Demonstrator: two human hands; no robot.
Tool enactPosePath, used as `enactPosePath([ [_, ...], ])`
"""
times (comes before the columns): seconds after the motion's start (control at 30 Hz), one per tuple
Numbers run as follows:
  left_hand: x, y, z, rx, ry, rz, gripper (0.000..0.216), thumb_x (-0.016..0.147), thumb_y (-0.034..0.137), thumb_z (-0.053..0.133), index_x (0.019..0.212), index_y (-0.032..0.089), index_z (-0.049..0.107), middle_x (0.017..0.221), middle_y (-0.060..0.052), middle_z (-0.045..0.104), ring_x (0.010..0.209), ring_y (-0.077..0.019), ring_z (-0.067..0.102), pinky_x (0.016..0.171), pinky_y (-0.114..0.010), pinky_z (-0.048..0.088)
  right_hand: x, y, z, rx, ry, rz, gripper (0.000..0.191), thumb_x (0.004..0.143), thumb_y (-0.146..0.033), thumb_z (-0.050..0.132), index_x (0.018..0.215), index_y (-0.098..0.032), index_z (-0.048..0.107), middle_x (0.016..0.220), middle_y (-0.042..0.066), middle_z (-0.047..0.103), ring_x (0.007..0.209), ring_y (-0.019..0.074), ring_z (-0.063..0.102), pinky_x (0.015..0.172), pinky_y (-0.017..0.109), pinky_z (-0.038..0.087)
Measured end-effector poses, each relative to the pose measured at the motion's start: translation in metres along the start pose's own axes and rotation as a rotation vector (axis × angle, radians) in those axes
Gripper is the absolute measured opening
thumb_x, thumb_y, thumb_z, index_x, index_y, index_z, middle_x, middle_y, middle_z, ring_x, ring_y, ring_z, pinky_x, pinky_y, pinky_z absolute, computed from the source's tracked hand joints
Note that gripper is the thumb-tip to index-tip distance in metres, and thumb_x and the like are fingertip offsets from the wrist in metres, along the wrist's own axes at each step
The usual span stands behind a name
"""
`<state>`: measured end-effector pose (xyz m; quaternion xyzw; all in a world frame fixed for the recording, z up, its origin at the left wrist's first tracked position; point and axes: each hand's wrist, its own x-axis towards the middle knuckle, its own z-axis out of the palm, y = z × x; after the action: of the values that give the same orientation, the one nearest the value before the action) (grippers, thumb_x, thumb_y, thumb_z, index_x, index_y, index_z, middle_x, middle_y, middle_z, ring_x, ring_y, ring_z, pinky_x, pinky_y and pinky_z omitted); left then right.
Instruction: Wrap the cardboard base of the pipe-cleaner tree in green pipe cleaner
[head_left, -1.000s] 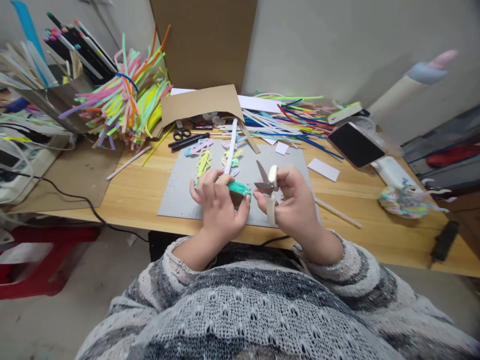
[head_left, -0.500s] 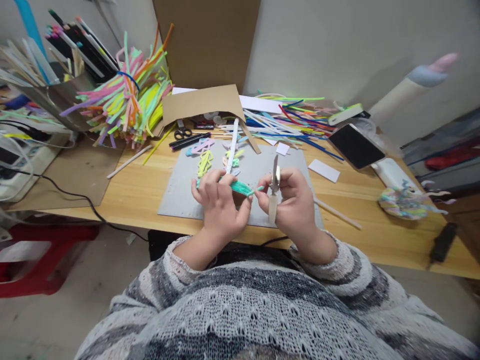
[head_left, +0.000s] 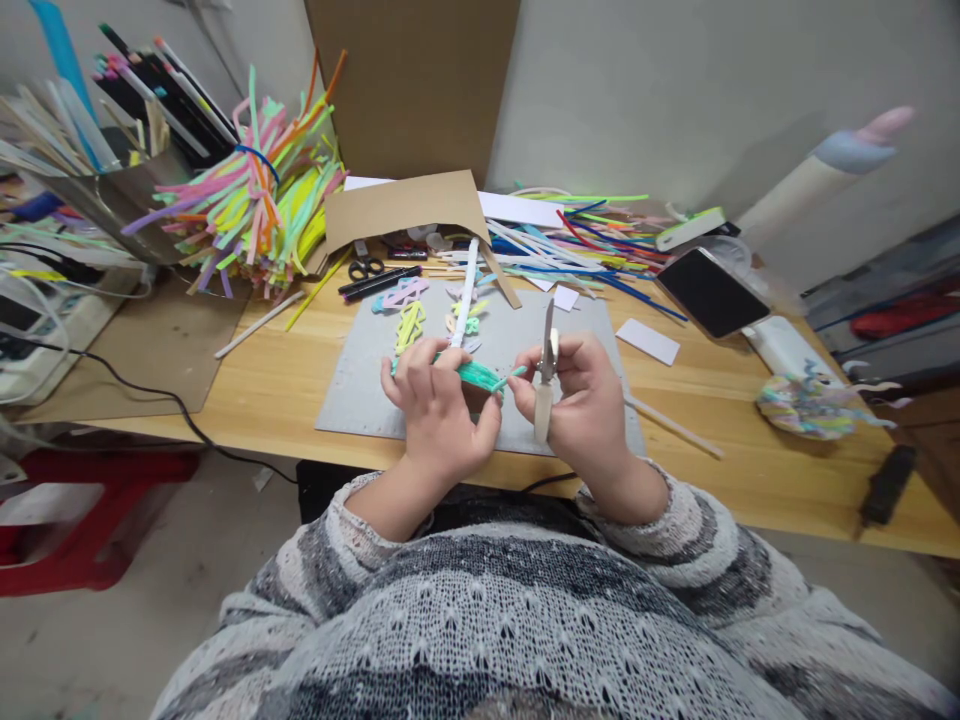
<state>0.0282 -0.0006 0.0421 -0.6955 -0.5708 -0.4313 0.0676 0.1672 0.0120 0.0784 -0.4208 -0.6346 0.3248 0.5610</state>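
My left hand (head_left: 436, 410) is closed round a teal pipe-cleaner piece (head_left: 476, 375) and a white stick (head_left: 463, 297) that runs away from me over the grey mat (head_left: 360, 385). My right hand (head_left: 581, 400) grips small white-handled scissors (head_left: 546, 365), blades together and pointing up. Its thumb and finger also pinch the free teal end (head_left: 514, 376) sticking out of the piece. Both hands hover over the mat's near edge, almost touching.
Finished pastel pipe-cleaner shapes (head_left: 409, 320) lie on the mat. A bundle of coloured pipe cleaners (head_left: 247, 200) sits back left, loose ones (head_left: 592, 235) back right. Black scissors (head_left: 364, 267), a cardboard flap (head_left: 405, 210), a phone (head_left: 709, 290) and white cards (head_left: 646, 339) lie around. A cable (head_left: 150, 395) crosses the left.
The scissors were open and level a second ago; now the blades are together and upright. My right fingers have taken hold of the teal end. The left hand has barely moved.
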Motion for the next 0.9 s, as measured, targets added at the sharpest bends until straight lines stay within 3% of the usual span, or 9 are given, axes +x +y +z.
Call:
enactPosePath([
  [0.43, 0.0, 0.001, 0.001, -0.024, 0.007, -0.011, 0.045, 0.074, 0.035, 0.058, 0.112, 0.024, 0.036, 0.121, -0.013, 0.043, 0.12, -0.0327, 0.038, 0.109, -0.056, 0.013, -0.002, 0.0, 0.001, -0.013, 0.003, -0.003, 0.03, 0.069, -0.021, 0.072, 0.081, -0.025, 0.045, 0.077, -0.004, 0.053, 0.071, 0.0132, 0.055, 0.067, 0.032, 0.047],
  [0.73, 0.002, 0.001, 0.001, -0.06, 0.027, -0.04, 0.041, 0.074, 0.032, 0.056, 0.11, 0.023, 0.039, 0.119, -0.013, 0.042, 0.117, -0.0325, 0.039, 0.107, -0.057, 0.016, -0.017, 0.002, -0.003, -0.096, 0.068, -0.085, 0.026, 0.071, -0.018, 0.068, 0.087, -0.026, 0.05, 0.08, -0.003, 0.058, 0.069, 0.014, 0.055, 0.065, 0.033, 0.049],
  [0.9, 0.001, 0.001, 0.0, -0.056, 0.022, -0.03, 0.042, 0.073, 0.034, 0.057, 0.11, 0.023, 0.039, 0.119, -0.012, 0.042, 0.118, -0.033, 0.039, 0.107, -0.058, 0.016, -0.026, 0.008, -0.002, -0.036, 0.139, 0.09, 0.025, 0.072, -0.022, 0.07, 0.084, -0.025, 0.049, 0.077, -0.003, 0.056, 0.063, 0.0127, 0.053, 0.062, 0.032, 0.048],
])
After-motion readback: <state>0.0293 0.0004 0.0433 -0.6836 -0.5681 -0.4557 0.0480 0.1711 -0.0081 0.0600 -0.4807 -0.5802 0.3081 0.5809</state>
